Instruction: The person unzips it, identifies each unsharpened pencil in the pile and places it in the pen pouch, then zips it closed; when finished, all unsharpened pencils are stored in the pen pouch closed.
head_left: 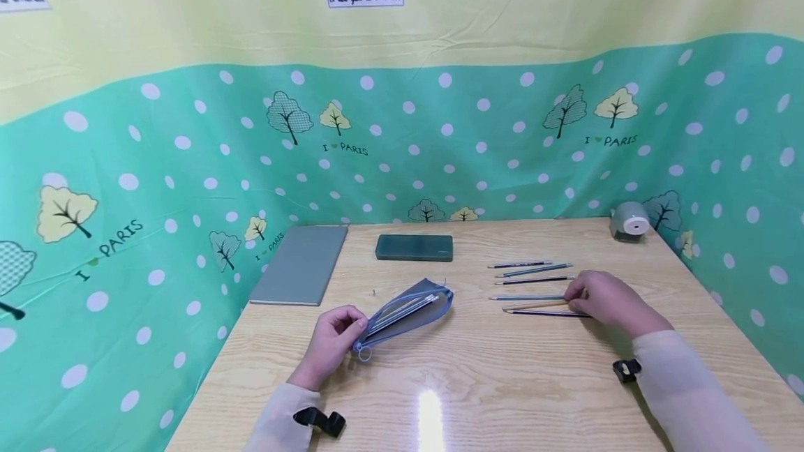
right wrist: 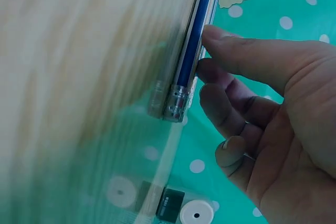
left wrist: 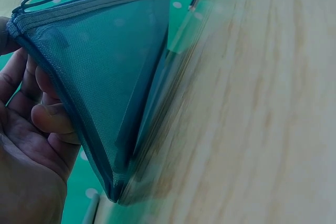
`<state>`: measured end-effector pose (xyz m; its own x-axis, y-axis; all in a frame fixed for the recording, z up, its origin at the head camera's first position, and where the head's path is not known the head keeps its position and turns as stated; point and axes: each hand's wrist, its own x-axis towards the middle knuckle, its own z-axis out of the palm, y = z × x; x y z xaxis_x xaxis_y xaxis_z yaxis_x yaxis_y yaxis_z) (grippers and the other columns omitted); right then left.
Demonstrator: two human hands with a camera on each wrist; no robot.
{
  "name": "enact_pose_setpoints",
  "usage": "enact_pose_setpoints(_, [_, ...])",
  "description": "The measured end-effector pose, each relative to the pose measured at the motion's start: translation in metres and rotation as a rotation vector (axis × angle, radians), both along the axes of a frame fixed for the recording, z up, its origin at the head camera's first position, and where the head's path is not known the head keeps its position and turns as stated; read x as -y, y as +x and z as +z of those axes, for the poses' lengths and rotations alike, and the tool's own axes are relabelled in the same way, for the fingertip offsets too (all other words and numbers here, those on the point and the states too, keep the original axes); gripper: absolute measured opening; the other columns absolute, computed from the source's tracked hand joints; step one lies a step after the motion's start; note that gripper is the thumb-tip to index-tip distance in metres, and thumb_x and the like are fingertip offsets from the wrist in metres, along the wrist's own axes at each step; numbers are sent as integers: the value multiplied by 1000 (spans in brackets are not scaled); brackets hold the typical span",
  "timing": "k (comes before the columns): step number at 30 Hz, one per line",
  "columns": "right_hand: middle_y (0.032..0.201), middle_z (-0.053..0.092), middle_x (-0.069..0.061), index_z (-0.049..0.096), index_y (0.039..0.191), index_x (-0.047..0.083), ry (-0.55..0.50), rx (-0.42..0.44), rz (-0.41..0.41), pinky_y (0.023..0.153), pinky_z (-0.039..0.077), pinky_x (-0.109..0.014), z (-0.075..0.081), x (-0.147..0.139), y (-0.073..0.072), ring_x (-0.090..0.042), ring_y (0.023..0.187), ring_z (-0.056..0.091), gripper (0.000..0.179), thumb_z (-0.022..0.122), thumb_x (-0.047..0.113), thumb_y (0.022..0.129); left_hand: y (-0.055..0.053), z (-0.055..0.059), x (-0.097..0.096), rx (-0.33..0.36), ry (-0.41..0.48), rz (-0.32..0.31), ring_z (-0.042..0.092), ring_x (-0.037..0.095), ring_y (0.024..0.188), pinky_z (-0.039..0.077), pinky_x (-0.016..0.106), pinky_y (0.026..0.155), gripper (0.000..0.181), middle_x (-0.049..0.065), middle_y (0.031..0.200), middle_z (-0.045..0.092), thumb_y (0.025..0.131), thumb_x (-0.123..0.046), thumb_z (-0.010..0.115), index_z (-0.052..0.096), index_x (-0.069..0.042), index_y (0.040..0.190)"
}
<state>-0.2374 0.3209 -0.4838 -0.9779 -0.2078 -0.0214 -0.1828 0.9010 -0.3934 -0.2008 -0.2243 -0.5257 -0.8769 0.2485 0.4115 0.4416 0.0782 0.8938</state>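
My left hand (head_left: pixel 333 340) grips one end of a blue-grey mesh zip pouch (head_left: pixel 435 308), its thumb and fingers at the corner by the ring-shaped zip pull (head_left: pixel 365 353). The pouch gapes along its zip, and several pencils (head_left: pixel 402 317) lie inside. On the right, my right hand (head_left: pixel 606 300) pinches a wood-coloured pencil (head_left: pixel 537 306) near its end, low over the table. Close beside it lies a dark-blue striped pencil (right wrist: pixel 197 40) with a metal-banded end. Several more pencils (head_left: pixel 534 280) lie in a row behind these.
A dark green case (head_left: pixel 414 247) lies at the back middle, with a grey notebook (head_left: pixel 301 265) to its left. At the back right corner stands a pencil sharpener (head_left: pixel 628 222). A patterned cloth (head_left: pixel 402 159) hangs around the wooden table (head_left: pixel 490 375).
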Motion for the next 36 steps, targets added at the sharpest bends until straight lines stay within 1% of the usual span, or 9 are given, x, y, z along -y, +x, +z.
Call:
enact_pose_setpoints(3, [93, 70, -2, 78, 92, 13, 14, 24, -4, 81, 55, -51, 0, 1, -2, -21, 84, 63, 11, 82, 3, 88, 0, -1, 0, 3, -1, 2, 60, 11, 75, 50, 24, 68, 7, 19, 86, 67, 100, 0, 66, 71, 0, 95])
enact_pose_setpoints(6, [90, 70, 0, 77, 90, 14, 28, 42, -1, 78, 55, -48, -1, 1, -5, -19, 80, 61, 12, 82, 3, 88, 0, -1, 0, 4, 0, -2, 60, 11, 75, 50, 24, 68, 7, 19, 86, 67, 100, 0, 66, 71, 0, 95])
enact_pose_setpoints(14, [87, 69, 1, 76, 87, 15, 40, 53, 10, 76, 53, -46, 0, 1, -3, -19, 78, 59, 12, 81, 4, 90, 0, -2, 1, -6, -5, -18, 59, 10, 74, 49, 23, 66, 7, 30, 86, 63, 100, 1, 66, 70, 5, 96])
enact_pose_setpoints(19, [86, 67, 1, 75, 90, 12, 36, 50, 9, 74, 53, -44, 1, 2, 0, -18, 78, 58, 10, 78, 2, 92, 0, -1, 1, -3, -8, -12, 58, 11, 74, 49, 24, 66, 7, 26, 86, 64, 101, 1, 65, 70, 3, 96])
enact_pose_setpoints(23, [87, 66, 0, 74, 90, 14, 25, 47, -4, 71, 50, -41, 5, 3, 2, -19, 77, 56, 11, 76, 3, 93, 0, -1, 1, 0, -7, -5, 58, 11, 74, 49, 24, 66, 7, 24, 86, 65, 101, 1, 65, 71, 2, 96])
enact_pose_setpoints(26, [88, 66, 0, 73, 89, 15, 11, 25, -8, 70, 49, -40, 7, 4, 3, -19, 77, 56, 12, 76, 5, 94, 0, -2, 1, 0, 1, -4, 58, 11, 74, 49, 24, 66, 7, 26, 86, 64, 101, 1, 66, 71, 3, 96])
enact_pose_setpoints(29, [89, 67, 1, 74, 91, 15, -13, -21, 7, 68, 49, -38, 9, 6, 2, -18, 77, 57, 11, 75, 5, 96, 0, -2, 1, 0, 5, -2, 59, 10, 74, 50, 24, 66, 7, 28, 87, 64, 101, 1, 65, 71, 3, 97])
enact_pose_setpoints(33, [89, 67, 2, 75, 95, 12, -44, -83, 27, 66, 49, -37, 14, 11, 1, -18, 78, 57, 5, 76, 7, 95, 0, -1, 1, 3, 2, 8, 59, 9, 75, 49, 23, 66, 7, 26, 87, 65, 101, 0, 66, 71, 2, 96])
enact_pose_setpoints(36, [89, 67, 3, 76, 99, 12, -55, -128, 29, 65, 49, -36, 20, 17, 2, -17, 78, 57, 6, 77, 8, 95, 0, -1, 1, 9, 2, 14, 58, 8, 74, 49, 22, 66, 7, 24, 87, 66, 101, 0, 66, 71, 1, 95])
